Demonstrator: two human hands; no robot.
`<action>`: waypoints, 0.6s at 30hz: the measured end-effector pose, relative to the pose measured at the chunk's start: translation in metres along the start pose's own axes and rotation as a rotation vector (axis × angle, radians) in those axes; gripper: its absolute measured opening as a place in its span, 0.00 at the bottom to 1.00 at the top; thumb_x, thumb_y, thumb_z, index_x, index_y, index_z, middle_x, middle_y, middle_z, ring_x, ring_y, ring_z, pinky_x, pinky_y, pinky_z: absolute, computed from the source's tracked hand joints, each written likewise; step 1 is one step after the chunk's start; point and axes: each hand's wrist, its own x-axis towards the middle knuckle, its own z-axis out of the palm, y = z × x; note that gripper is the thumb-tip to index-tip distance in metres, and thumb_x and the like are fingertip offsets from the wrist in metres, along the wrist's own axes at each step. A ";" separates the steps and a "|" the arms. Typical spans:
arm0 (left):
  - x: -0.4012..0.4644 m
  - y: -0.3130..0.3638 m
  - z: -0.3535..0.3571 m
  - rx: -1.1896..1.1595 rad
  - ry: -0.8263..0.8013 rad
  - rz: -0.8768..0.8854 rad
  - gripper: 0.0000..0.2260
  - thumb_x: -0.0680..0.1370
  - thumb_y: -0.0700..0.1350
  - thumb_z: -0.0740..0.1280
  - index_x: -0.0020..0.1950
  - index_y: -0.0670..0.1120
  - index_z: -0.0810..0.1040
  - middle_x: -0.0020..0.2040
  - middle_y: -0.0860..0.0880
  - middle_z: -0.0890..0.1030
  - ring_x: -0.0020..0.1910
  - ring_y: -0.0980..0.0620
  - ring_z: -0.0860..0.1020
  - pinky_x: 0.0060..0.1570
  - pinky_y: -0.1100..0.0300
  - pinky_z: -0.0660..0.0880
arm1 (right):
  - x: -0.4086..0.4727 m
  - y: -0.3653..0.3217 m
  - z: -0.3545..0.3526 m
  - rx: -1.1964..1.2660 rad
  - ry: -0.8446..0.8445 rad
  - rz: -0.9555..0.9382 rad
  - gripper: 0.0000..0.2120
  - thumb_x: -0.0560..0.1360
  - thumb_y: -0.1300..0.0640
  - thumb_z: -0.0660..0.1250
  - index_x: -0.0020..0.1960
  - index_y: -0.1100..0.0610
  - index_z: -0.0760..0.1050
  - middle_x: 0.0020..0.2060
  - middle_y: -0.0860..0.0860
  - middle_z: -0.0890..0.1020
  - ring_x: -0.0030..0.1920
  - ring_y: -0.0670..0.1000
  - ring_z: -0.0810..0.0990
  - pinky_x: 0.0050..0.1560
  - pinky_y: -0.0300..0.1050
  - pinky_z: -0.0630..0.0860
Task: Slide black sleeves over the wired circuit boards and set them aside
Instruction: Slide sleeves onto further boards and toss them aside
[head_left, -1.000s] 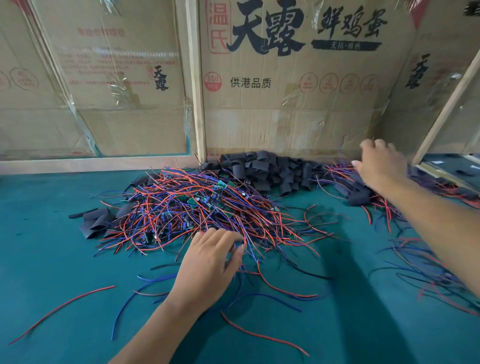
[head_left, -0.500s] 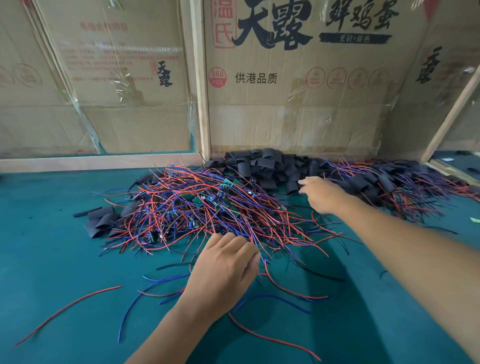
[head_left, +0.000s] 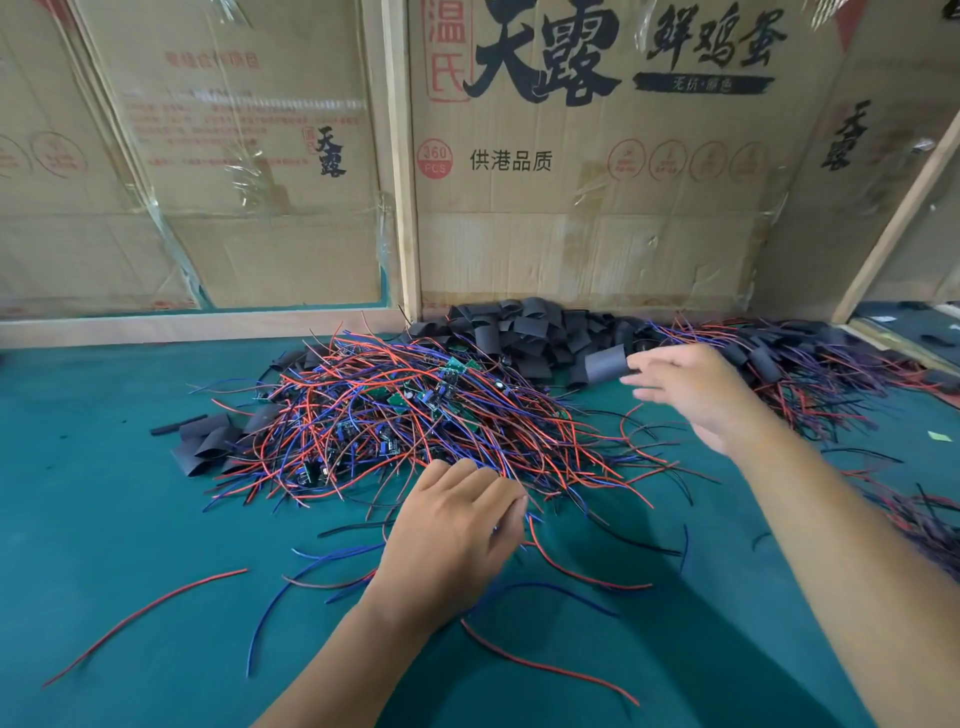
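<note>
Right hand (head_left: 691, 389) motion-blurred; left fingertips (head_left: 511, 512) buried in wires (head_left: 415, 415).

Left hand (head_left: 457, 535) rests palm-down, fingers curled; right hand (head_left: 685, 387) pinches, raised.

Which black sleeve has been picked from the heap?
The black sleeve at the right hand's fingertips, lifted beside the sleeve heap; the others lie loose.

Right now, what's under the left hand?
The left hand rests on the near edge of the wire pile; red, blue and black wire ends stick out around it on the green mat. Whether the fingers pinch a wire or board is hidden.
</note>
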 end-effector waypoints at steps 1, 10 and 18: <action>0.000 0.000 0.001 -0.003 0.011 0.002 0.09 0.81 0.45 0.65 0.42 0.46 0.79 0.34 0.52 0.74 0.36 0.47 0.71 0.38 0.51 0.70 | -0.017 -0.003 0.000 0.239 -0.043 0.029 0.10 0.82 0.67 0.60 0.51 0.63 0.80 0.53 0.59 0.84 0.49 0.54 0.86 0.51 0.48 0.82; 0.003 -0.004 0.002 -0.006 -0.064 -0.200 0.28 0.80 0.62 0.60 0.72 0.43 0.73 0.68 0.50 0.77 0.64 0.49 0.74 0.64 0.51 0.68 | -0.100 -0.018 0.056 0.612 -0.384 0.129 0.12 0.81 0.61 0.62 0.52 0.70 0.78 0.46 0.63 0.85 0.44 0.57 0.86 0.45 0.44 0.83; 0.005 -0.004 0.002 0.018 -0.109 -0.231 0.24 0.83 0.57 0.53 0.62 0.41 0.80 0.50 0.48 0.84 0.48 0.44 0.80 0.51 0.50 0.71 | -0.111 -0.009 0.073 0.891 -0.483 0.182 0.18 0.73 0.59 0.67 0.58 0.70 0.77 0.45 0.61 0.84 0.43 0.52 0.84 0.45 0.42 0.82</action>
